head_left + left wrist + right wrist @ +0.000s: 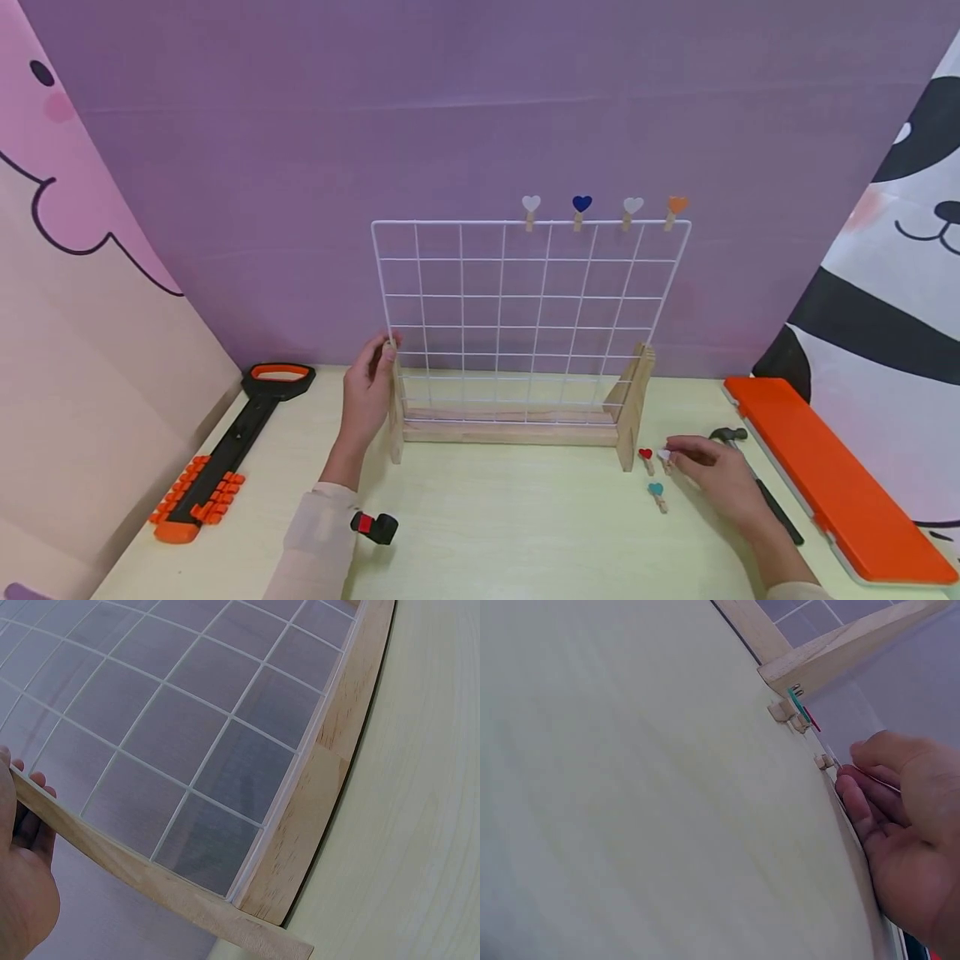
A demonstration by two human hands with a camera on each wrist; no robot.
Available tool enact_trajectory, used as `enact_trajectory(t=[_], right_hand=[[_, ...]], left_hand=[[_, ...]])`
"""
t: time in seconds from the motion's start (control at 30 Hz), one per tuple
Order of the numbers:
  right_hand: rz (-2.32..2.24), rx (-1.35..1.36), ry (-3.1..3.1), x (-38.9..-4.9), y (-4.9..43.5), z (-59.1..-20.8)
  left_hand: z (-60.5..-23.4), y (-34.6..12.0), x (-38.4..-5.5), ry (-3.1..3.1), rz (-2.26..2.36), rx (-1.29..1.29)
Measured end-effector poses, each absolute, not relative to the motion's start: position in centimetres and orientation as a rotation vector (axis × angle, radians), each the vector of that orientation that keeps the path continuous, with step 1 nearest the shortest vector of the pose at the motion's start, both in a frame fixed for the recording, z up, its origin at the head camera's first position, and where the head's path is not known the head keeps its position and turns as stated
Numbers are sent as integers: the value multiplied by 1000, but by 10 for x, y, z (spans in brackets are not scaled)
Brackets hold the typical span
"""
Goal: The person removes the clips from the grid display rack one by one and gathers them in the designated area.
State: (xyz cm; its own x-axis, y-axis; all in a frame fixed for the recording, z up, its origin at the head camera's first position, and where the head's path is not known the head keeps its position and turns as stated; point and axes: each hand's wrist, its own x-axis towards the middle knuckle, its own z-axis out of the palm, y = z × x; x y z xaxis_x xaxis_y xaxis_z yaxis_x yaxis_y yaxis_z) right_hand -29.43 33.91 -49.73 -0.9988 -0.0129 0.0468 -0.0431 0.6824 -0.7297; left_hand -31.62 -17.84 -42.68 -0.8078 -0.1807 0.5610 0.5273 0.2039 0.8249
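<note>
Whether the right hand (712,477) pinches the white clip (666,460) is unclear.

The wooden stand (510,434) partly hides the fingers of the left hand (366,400). Whether the right hand (712,479) pinches the white heart clip (664,456) at its fingertips is too small to tell; beyond them, in the right wrist view, the teal clip (797,705) partly hides the red clip (812,718).
</note>
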Motion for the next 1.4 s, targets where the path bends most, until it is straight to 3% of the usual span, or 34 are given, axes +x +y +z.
enact_trajectory(t=[0.3, 0.77, 1.4], right_hand=[[1446, 80, -2712, -288, 344, -469], [1368, 444, -2573, -285, 320, -373], [1243, 490, -2539, -282, 291, -272]], left_hand=[[-428, -179, -317, -1922, -1653, -320], [-427, -177, -315, -1920, -1662, -314], [-426, -178, -317, -1926, -1646, -338]])
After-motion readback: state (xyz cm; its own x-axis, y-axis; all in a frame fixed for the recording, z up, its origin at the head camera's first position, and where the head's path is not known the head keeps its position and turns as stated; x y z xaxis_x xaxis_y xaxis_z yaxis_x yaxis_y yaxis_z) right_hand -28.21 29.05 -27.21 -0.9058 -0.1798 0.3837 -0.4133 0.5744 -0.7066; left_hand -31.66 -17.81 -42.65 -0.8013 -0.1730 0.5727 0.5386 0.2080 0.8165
